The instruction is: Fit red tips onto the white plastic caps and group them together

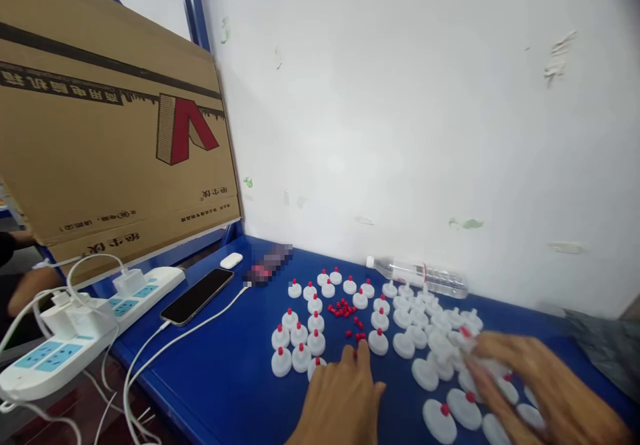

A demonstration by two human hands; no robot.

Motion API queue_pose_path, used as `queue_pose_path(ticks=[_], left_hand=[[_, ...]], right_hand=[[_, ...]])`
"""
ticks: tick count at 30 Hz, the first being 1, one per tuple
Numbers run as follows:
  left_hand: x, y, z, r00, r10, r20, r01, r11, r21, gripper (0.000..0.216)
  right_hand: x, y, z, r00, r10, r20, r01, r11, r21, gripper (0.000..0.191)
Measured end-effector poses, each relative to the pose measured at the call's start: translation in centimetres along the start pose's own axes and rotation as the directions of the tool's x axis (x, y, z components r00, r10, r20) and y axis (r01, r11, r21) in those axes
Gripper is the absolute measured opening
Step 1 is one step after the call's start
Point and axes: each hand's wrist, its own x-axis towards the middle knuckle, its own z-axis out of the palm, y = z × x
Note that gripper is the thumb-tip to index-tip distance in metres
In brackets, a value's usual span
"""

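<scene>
Several white plastic caps [300, 338], many with a red tip, are spread over the blue table [235, 371]. A small heap of loose red pieces [345, 310] lies among them. My left hand [343, 395] rests on the table just below the red pieces, fingers bent inward toward them; whether it pinches one is hidden. My right hand [543, 381] lies over the caps [465, 408] at the right, fingers stretched toward a cap with a red tip, blurred by motion.
A clear plastic bottle [420, 275] lies against the white wall. A phone [196, 295] on a white cable, a white earbud case [231, 260] and two power strips [80, 331] sit at the left under a leaning cardboard box [110, 125]. Another person's arm [20, 278] shows at far left.
</scene>
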Motion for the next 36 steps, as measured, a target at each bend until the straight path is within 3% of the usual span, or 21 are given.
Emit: queue_pose_path(ticks=[2, 4, 10, 15, 20, 24, 30, 36], left_hand=[[0.0, -0.3, 0.9, 1.000, 0.001, -0.027, 0.001, 0.997, 0.083, 0.053], [0.0, -0.5, 1.3, 0.997, 0.020, -0.069, -0.011, 0.992, 0.124, 0.051], [0.2, -0.2, 0.8, 0.998, 0.052, -0.022, -0.046, 0.972, 0.230, 0.044], [0.5, -0.4, 0.9, 0.990, 0.106, -0.094, -0.090, 0.983, 0.161, 0.038], [0.6, -0.2, 0.4, 0.997, 0.077, -0.024, -0.072, 0.986, 0.150, 0.039], [0.9, 0.2, -0.4, 0.996, 0.053, 0.071, -0.065, 0.983, 0.170, 0.039], [1.2, 0.4, -0.7, 0.978, 0.069, 0.196, -0.101, 0.982, 0.160, 0.034], [1.0, 0.7, -1.0, 0.967, 0.102, 0.231, -0.139, 0.979, 0.147, 0.040]], right_hand=[[0.4, 1.6, -0.9, 0.970, 0.239, -0.051, -0.242, 0.967, -0.079, 0.031], [0.7, 3.1, -1.5, 0.920, 0.388, -0.057, -0.392, 0.911, -0.124, 0.040], [-0.4, 6.7, -1.3, 0.827, 0.550, 0.111, -0.515, 0.823, -0.238, 0.050], [-1.3, 7.4, -0.9, 0.751, 0.617, 0.233, -0.554, 0.782, -0.286, 0.052], [-1.7, 7.2, -0.7, 0.656, 0.673, 0.340, -0.585, 0.739, -0.334, 0.054], [-1.8, 7.1, -0.7, 0.609, 0.688, 0.395, -0.595, 0.726, -0.346, 0.050], [-1.2, 6.7, -0.9, 0.583, 0.683, 0.440, -0.610, 0.726, -0.317, 0.050], [-0.9, 6.3, -0.9, 0.606, 0.652, 0.455, -0.605, 0.749, -0.268, 0.047]])
